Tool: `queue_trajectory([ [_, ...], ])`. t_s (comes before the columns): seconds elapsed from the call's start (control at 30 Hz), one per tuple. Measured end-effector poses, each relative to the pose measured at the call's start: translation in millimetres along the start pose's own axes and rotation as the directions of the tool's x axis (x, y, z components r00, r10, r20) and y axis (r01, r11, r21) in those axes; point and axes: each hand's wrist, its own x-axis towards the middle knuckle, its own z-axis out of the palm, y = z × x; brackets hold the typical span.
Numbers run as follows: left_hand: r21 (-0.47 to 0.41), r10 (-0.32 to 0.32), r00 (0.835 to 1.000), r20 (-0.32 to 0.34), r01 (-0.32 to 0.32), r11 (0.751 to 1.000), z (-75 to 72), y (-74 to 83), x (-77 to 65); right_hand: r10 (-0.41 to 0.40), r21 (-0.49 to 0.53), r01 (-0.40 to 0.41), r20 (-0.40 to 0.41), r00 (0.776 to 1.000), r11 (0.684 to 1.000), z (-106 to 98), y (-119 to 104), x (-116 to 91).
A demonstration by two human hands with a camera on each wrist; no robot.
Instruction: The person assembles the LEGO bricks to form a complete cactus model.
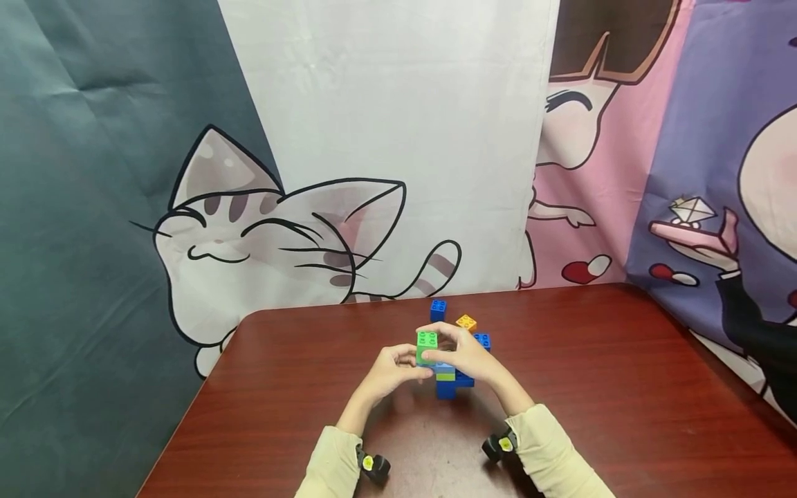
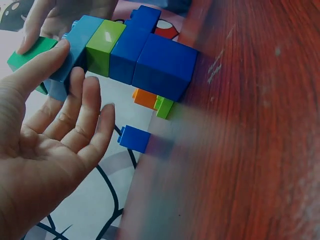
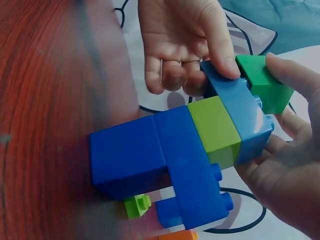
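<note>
A tower of toy building bricks stands on the table. From the bottom it has a dark blue brick (image 3: 130, 155), a longer dark blue brick (image 3: 192, 170), a lime brick (image 3: 215, 125) and a long light blue brick (image 3: 242, 112). My right hand (image 1: 463, 353) pinches a green brick (image 1: 427, 339) between thumb and fingers. That brick sits right at the studs on the light blue brick's left end. With thumb above and fingers below, my left hand (image 2: 55, 130) grips this overhanging end. Part of the green brick is hidden behind the left thumb in the left wrist view.
Behind the tower lie a loose blue brick (image 1: 438, 308), an orange-yellow brick (image 1: 465, 323) and another blue brick (image 1: 482, 340). A small lime piece (image 3: 136, 206) shows beside the tower. A printed cloth (image 1: 405, 104) hangs past the table's (image 1: 299, 429) far edge.
</note>
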Motion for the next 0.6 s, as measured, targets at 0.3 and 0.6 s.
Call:
queue_trajectory([
  [0.3, -0.024, -0.024, 1.000, -0.006, 0.024, 0.999, 1.4, 1.4, 1.5, -0.017, 0.011, 0.018, -0.009, 1.000, 1.000, 2.2, 6.1, -0.3],
  [0.6, -0.027, -0.033, 0.999, 0.002, 0.033, 0.999, 2.7, -0.5, 1.6, 0.000, 0.009, 0.000, -0.006, 1.000, 1.000, 4.9, 9.9, -0.7],
])
